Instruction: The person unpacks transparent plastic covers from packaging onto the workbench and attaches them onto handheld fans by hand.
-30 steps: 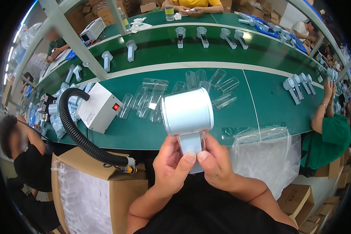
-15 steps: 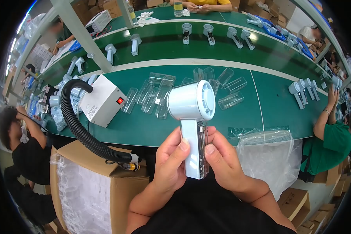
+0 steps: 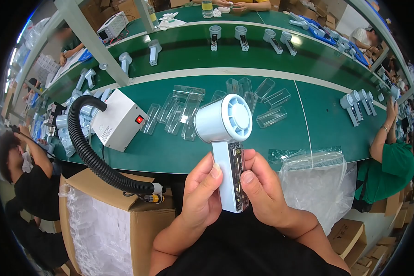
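A light-blue handheld fan point(image 3: 223, 119) is upright in front of me, its round slotted face turned to the right and its handle pointing down. My left hand point(image 3: 201, 191) grips the left side of the handle, with the thumb on its pale casing. On the other side, my right hand point(image 3: 263, 188) holds the handle's edge between thumb and fingers, beside dark circuitry that shows along it. Behind the fan, several clear plastic covers point(image 3: 271, 117) lie on the green table point(image 3: 216, 161).
A white box point(image 3: 117, 120) with a black hose point(image 3: 85, 152) stands to the left. Below it is an open carton point(image 3: 140, 230) of clear plastic pieces. A plastic bag point(image 3: 313, 184) hangs at the right edge. More fans point(image 3: 349, 103) lie at the right. Co-workers sit around.
The fan has been turned in my hands, from its smooth cylindrical side to its slotted face and the circuitry in the handle. Both hands still hold it.
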Demonstrator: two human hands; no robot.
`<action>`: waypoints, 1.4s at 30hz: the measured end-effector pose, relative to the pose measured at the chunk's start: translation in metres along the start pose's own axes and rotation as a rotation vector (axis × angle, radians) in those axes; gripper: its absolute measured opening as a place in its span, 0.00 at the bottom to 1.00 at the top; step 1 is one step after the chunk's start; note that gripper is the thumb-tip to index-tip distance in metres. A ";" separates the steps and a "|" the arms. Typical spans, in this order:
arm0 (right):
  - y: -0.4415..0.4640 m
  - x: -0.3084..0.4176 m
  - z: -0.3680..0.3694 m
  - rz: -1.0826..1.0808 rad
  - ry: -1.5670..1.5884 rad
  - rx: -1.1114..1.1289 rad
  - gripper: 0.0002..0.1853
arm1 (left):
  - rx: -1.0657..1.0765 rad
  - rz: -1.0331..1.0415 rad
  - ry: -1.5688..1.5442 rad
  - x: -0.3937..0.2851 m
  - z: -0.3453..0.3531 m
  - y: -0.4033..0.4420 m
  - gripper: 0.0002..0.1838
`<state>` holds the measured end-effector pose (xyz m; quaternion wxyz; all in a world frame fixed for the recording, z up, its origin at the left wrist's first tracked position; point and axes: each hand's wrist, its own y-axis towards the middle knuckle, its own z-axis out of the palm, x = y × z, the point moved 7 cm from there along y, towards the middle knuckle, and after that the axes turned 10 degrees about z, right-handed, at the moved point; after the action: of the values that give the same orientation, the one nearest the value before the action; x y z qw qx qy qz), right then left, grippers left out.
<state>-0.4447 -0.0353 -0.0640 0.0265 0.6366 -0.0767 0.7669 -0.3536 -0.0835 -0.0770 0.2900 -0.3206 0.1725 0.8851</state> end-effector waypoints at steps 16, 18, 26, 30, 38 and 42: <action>-0.002 0.000 -0.008 0.004 0.007 -0.017 0.18 | -0.090 0.024 0.110 0.006 0.007 0.001 0.33; -0.003 -0.001 -0.007 0.071 0.058 0.000 0.18 | -0.088 0.020 0.115 0.006 0.007 0.001 0.33; -0.003 -0.009 -0.007 0.182 0.150 0.016 0.13 | -0.107 0.014 0.159 0.007 0.007 0.001 0.31; -0.002 -0.008 -0.007 0.196 0.204 0.056 0.12 | -0.115 0.041 0.194 0.008 0.004 0.002 0.32; -0.001 -0.014 -0.008 0.203 0.149 0.078 0.18 | -0.089 0.131 0.256 0.006 0.005 0.000 0.31; -0.002 -0.014 -0.009 0.210 0.160 0.091 0.21 | -0.087 0.118 0.212 0.008 0.006 0.000 0.31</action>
<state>-0.4500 -0.0310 -0.0790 -0.0769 0.5622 -0.1058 0.8166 -0.3611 -0.0773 -0.0783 0.2032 -0.4141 0.1821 0.8684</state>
